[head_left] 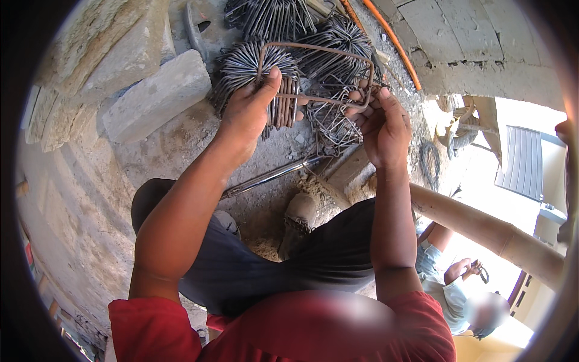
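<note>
A rusty rectangular rebar stirrup is held up between my two hands. My left hand is closed around its left end, thumb up along the bar. At the opposite end, the fingers of my right hand pinch the corner where the bar ends meet; the exact hook shape is partly hidden by the fingers. Right behind the held stirrup lies a fanned bundle of stirrups on the ground. Whether the brown bars by my left fingertips belong to that bundle, I cannot tell.
More stirrup bundles lie beyond, with loose stirrups nearer. A metal bar rests before my knees. Concrete blocks sit left, an orange hose far right. A bamboo pole crosses at right, near another person.
</note>
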The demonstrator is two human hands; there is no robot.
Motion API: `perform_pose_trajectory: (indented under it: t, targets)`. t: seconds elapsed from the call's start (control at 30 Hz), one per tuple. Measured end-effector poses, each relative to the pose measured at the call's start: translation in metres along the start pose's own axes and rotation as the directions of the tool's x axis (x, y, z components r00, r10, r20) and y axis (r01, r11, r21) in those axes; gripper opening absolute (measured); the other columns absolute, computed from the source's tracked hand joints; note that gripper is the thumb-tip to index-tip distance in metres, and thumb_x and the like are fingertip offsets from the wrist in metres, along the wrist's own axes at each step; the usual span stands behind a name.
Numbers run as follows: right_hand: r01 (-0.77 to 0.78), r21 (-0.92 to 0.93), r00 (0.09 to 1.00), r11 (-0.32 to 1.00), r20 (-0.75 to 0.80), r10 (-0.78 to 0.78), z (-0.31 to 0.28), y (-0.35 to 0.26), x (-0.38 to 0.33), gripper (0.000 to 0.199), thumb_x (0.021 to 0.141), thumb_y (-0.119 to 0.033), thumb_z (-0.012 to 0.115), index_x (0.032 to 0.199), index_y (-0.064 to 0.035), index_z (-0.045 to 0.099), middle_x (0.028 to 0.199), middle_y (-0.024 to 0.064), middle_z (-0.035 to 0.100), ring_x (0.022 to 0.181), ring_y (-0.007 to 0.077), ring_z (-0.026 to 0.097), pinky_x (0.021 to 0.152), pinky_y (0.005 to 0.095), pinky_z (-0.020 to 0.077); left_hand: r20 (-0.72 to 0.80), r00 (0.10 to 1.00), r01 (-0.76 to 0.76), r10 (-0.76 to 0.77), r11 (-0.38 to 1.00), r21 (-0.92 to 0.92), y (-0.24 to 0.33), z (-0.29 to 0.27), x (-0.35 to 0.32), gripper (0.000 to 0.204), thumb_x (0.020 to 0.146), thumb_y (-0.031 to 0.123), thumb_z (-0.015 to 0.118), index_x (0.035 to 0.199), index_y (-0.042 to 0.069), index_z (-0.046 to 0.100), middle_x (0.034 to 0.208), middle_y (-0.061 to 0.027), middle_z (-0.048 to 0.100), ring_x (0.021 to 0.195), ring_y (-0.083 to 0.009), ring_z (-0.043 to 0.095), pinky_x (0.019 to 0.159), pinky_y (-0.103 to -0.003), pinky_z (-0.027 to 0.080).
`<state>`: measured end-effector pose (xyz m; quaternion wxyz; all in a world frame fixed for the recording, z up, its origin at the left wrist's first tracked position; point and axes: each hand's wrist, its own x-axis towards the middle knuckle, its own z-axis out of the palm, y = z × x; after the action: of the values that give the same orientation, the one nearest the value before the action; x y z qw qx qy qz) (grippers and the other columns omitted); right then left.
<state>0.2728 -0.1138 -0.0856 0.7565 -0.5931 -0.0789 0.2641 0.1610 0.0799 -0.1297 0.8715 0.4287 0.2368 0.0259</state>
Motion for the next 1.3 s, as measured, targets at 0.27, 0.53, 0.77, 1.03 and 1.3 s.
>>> perform_pose_trajectory:
  t: [0.27,0.53,0.77,1.03,1.3]
  targets:
    - [-0.048,0.236,0.996,0.971,0.08,0.03,-0.002,0.003,0.0,0.027,0.096,-0.029,0.058,0.091,-0.0025,0.058,0.08,0.0086,0.06,0.078,0.0218,0.064,0.069,0.0365,0.0562,0.049,0.998,0.047,-0.045,0.997,-0.053,0.0,0.007,-0.005,0.039,0.099,0.04,0.054,0.109,0.003,0.06,0.094,-0.0155,0.07,0.081,-0.0212,0.069,0.071,-0.033,0.055]
    - [-0.115,-0.04,0.97,0.993,-0.221,0.103,0.002,0.0,-0.004,0.018,0.086,-0.009,0.068,0.08,-0.0073,0.051,0.078,0.0093,0.062,0.07,0.0188,0.066,0.058,0.0284,0.0556,0.022,0.999,-0.03,0.029,0.999,0.034,-0.002,0.01,-0.009,0.036,0.099,0.036,0.055,0.108,0.001,0.061,0.09,-0.0122,0.07,0.076,-0.0202,0.069,0.07,-0.031,0.055]
    - [-0.061,-0.292,0.926,0.954,-0.373,-0.055,0.013,0.0,-0.005,0.015,0.085,-0.006,0.064,0.081,-0.0051,0.05,0.076,0.0085,0.063,0.062,0.0152,0.066,0.046,0.024,0.0511,0.042,0.994,-0.106,0.1,0.979,0.177,-0.006,0.017,-0.013,0.039,0.1,0.037,0.054,0.107,0.0,0.062,0.09,-0.0132,0.07,0.074,-0.0191,0.069,0.069,-0.03,0.056]
    - [-0.273,-0.33,0.958,0.904,-0.183,0.222,0.009,-0.013,-0.005,0.017,0.087,-0.008,0.052,0.099,-0.0003,0.06,0.078,0.0034,0.057,0.064,0.0111,0.058,0.047,0.024,0.0437,-0.031,0.999,-0.026,0.028,0.998,0.056,-0.006,0.019,-0.016,0.035,0.099,0.035,0.055,0.104,0.001,0.062,0.092,-0.0137,0.071,0.074,-0.0206,0.069,0.07,-0.031,0.054]
    - [-0.296,0.065,0.951,0.953,0.116,0.287,-0.01,-0.008,-0.004,0.02,0.082,0.001,0.053,0.101,-0.0014,0.06,0.079,0.0049,0.058,0.067,0.0177,0.057,0.051,0.0296,0.0452,-0.012,1.0,0.021,-0.021,1.0,0.001,0.003,0.016,-0.018,0.035,0.098,0.036,0.056,0.105,0.002,0.062,0.091,-0.0139,0.07,0.075,-0.02,0.068,0.07,-0.032,0.053]
